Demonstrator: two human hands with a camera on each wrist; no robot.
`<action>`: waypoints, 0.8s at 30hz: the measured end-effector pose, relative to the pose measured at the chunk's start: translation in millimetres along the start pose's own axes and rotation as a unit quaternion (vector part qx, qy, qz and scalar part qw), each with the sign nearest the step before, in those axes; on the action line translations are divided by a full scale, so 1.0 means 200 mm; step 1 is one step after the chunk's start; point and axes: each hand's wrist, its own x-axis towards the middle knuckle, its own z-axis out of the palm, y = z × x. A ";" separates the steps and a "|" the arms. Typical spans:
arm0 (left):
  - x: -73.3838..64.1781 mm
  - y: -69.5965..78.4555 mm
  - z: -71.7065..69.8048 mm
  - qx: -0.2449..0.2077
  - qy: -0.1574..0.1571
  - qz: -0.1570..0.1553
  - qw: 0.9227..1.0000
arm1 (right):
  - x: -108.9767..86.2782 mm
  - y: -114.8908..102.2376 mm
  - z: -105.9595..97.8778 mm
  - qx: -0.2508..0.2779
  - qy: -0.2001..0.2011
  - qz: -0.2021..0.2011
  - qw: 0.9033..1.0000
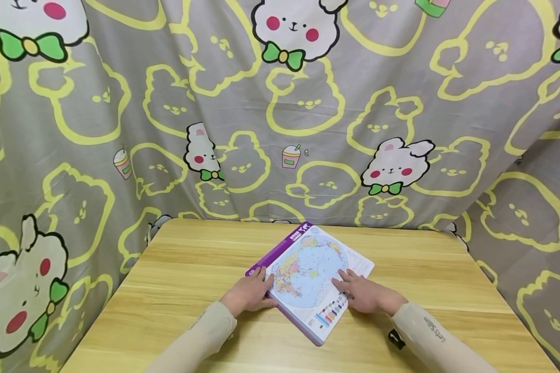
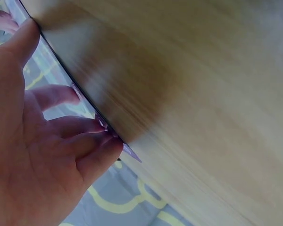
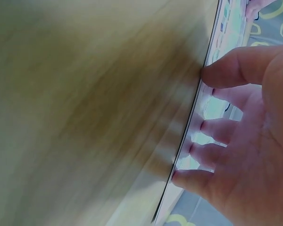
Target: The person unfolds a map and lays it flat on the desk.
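A thin world map sheet or board with a purple strip along one edge lies turned at an angle on the wooden table. My left hand rests at its left corner, fingers spread over the printed face and thumb along the lower-left edge. From the other side, my right hand lays its extended fingers on the right part of the map. In the right wrist view the thumb meets the map's edge. The left wrist view has the left thumb and fingertips right along the rim.
The light wooden table stretches out around the map. Behind it and at both sides hangs a grey curtain with yellow outlines and white cartoon animals. A small black item shows by the right sleeve.
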 end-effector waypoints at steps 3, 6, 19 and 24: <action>0.00 0.00 0.01 -0.002 0.001 -0.001 1.000 | 0.01 0.01 -0.01 0.000 0.000 0.010 1.000; -0.01 0.00 0.01 -0.004 0.004 0.000 1.000 | 0.02 0.02 -0.01 0.001 -0.003 0.015 1.000; -0.03 0.03 0.01 -0.001 0.001 0.008 1.000 | 0.04 0.05 0.00 -0.007 0.001 0.010 1.000; -0.04 0.04 0.01 0.000 0.003 0.004 1.000 | 0.05 0.07 0.01 -0.011 0.009 0.011 1.000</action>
